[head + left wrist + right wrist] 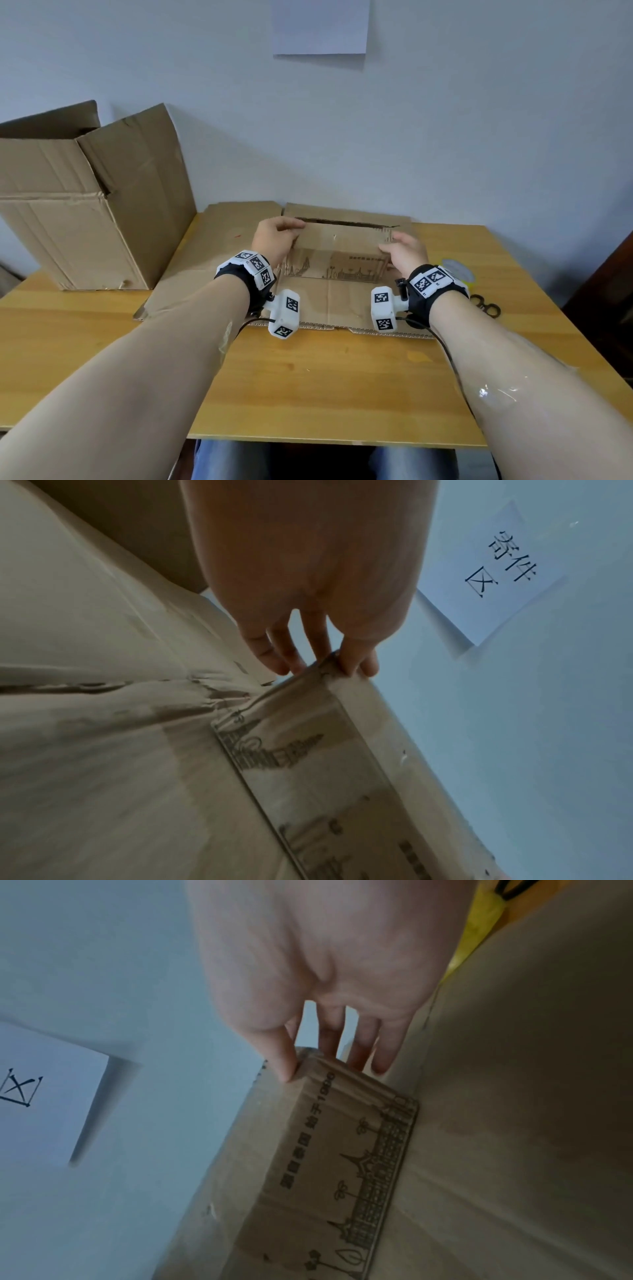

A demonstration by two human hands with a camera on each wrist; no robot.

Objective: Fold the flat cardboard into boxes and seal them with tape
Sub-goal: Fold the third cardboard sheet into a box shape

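Note:
A small printed cardboard box [339, 250] stands partly formed on a large flat cardboard sheet [212, 274] at the back of the table, with a dark gap along its top rear edge. My left hand [276, 236] pinches its left top corner. In the left wrist view the thumb lies on one side of that corner [325, 666] and the fingers on the other. My right hand [404, 248] pinches the right top corner. The right wrist view has the thumb on the near face [325, 1164] and the fingers down the side.
A big open carton [85, 222] stands at the table's left rear. A tape roll [457, 270] and black scissors [484, 306] lie right of my right wrist. A white paper sign [320, 25] hangs on the wall. Bare wooden table [308, 377] stretches in front.

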